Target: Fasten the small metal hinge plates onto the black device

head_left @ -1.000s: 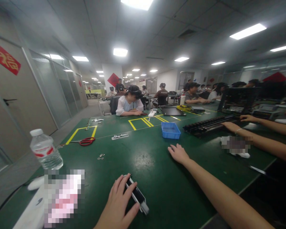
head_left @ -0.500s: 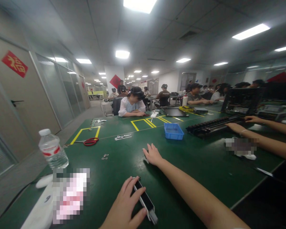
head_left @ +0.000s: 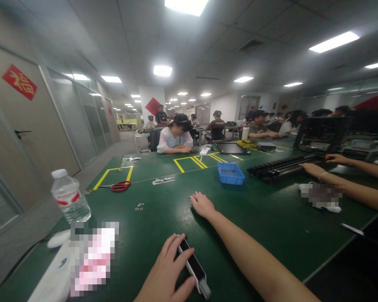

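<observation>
My left hand [head_left: 168, 268] rests at the bottom of the view with its fingers spread. Its fingertips and thumb touch the near side of a long, narrow device [head_left: 193, 264] with a black top, a white rim and a grey end piece. The device lies slantwise on the table. Farther out, my right hand [head_left: 203, 205] is low over the tabletop with its fingers bent and close together. A small dark edge shows at its fingertips, but I cannot make out what it is. Several small metal pieces [head_left: 139, 206] lie to its left.
On the green table [head_left: 151, 226] are red-handled scissors [head_left: 120, 186], a blue bin [head_left: 230, 173], thin white strips [head_left: 163, 180] and a water bottle [head_left: 71, 196]. To the right, another person's hands [head_left: 313, 170] touch a long black rack [head_left: 280, 167]. Someone sits opposite [head_left: 174, 140].
My right hand's fingers have drawn in and bent down from a more spread pose. My left hand and the long device stay together, nearly unmoved. The whole view has shifted very slightly.
</observation>
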Action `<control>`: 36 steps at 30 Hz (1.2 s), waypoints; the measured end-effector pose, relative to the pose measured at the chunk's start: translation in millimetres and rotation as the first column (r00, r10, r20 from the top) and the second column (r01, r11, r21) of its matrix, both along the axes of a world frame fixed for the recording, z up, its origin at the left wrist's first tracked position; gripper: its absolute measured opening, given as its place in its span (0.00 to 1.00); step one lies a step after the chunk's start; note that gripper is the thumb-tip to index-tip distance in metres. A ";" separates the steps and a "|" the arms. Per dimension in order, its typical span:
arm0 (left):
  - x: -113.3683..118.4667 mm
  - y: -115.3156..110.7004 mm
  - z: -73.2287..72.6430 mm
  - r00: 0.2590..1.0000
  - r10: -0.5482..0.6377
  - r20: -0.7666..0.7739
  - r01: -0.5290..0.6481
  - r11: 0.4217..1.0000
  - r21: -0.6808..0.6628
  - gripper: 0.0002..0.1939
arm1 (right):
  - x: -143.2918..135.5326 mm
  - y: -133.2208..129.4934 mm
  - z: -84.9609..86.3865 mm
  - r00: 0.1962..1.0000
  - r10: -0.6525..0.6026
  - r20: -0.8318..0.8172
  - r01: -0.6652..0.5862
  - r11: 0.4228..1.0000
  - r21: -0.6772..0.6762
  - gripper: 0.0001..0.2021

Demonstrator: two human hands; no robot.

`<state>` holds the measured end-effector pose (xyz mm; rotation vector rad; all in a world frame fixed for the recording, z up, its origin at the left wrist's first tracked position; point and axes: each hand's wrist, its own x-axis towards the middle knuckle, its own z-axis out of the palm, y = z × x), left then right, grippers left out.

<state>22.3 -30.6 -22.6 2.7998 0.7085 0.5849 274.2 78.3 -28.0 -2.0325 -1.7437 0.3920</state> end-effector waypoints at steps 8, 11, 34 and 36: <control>0.7 -5.2 7.1 0.999 0.031 -0.007 -0.031 0.999 -0.029 0.24 | -14.3 -13.6 0.9 0.991 0.080 -0.105 -0.078 0.997 0.025 0.29; 0.7 -7.1 11.7 0.999 0.037 -0.002 -0.037 0.998 -0.049 0.24 | -27.5 -21.0 2.2 0.972 0.129 -0.197 -0.123 0.991 0.044 0.29; 54.5 100.9 48.0 0.978 0.190 -0.084 -0.195 0.979 -0.056 0.26 | 7.1 -42.6 1.6 0.532 0.024 -0.846 0.287 0.935 0.207 0.26; 71.4 121.1 42.7 0.982 0.125 -0.145 -0.132 0.990 -0.043 0.28 | 4.9 -44.4 1.7 0.555 0.056 -0.830 0.276 0.929 0.247 0.24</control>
